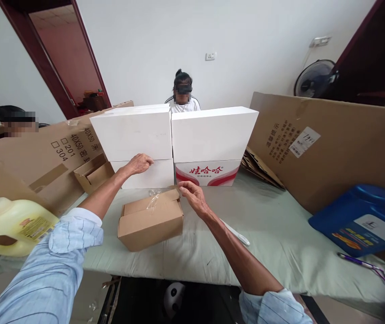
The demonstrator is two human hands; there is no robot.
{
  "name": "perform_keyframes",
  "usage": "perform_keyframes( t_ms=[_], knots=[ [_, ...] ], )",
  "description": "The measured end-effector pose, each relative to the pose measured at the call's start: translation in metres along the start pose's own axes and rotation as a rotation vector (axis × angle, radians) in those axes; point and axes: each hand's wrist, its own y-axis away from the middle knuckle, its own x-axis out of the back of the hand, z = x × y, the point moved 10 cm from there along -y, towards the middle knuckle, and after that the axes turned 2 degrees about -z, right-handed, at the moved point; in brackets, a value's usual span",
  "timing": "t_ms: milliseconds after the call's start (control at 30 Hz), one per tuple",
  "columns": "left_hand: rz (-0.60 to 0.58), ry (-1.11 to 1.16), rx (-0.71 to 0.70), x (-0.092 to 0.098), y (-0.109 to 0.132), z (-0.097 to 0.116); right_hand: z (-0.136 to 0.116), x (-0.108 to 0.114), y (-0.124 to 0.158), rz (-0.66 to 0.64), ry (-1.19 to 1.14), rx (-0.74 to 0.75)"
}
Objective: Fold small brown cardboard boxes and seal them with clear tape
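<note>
A small brown cardboard box point(150, 225) sits on the cloth-covered table in front of me, slightly turned. Crumpled clear tape point(153, 199) sticks up from its top. My left hand point(140, 164) is raised above and behind the box, before the white boxes, its fingers curled together; anything between them is too small to make out. At the box's far right corner is my right hand point(193, 196), fingers stretched out and thumb apart, close to the box edge; whether it touches the cardboard I cannot tell.
White boxes point(209, 137) form a stacked wall ahead, with a person point(183, 96) behind. Large cardboard panels point(341, 157) stand at both sides. A yellow jug point(13, 225) is left; a blue jug point(364, 220) and purple pen point(364, 263) are right. A white-handled tool point(238, 233) lies beside my right forearm.
</note>
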Motion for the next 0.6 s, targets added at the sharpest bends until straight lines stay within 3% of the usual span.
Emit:
perform_keyframes(
  t_ms=[200,433,600],
  knots=[
    [0.042,0.064,-0.042,0.001,-0.001,0.002,-0.003,0.005,0.009,0.01,0.011,0.016],
    [0.192,0.122,-0.108,0.01,-0.007,0.008,-0.013,0.0,0.018,-0.029,0.02,0.041],
    [0.228,0.217,-0.112,0.016,0.007,0.012,-0.02,-0.005,0.025,-0.079,0.027,0.054]
  ],
)
